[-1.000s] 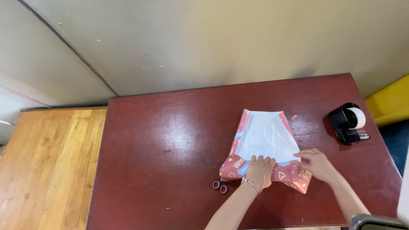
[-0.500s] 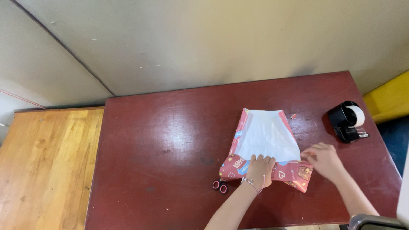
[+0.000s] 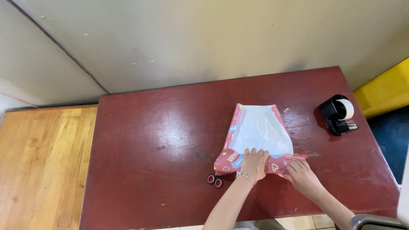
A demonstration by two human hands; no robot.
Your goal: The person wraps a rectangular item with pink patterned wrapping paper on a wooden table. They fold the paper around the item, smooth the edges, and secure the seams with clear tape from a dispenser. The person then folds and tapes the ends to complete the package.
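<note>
Dark red worktop [image 3: 170,127] carries a gift-wrapped parcel [image 3: 255,159] lying crosswise under both hands: left hand [image 3: 254,161] presses flat on it, right hand [image 3: 300,175] fingers pinch its right-end flap.

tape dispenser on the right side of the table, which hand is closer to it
Right. The right hand presses the near right end of the wrapped parcel, on the tape dispenser's side but well short of it. The left hand rests on the parcel's middle, farther away.
</note>
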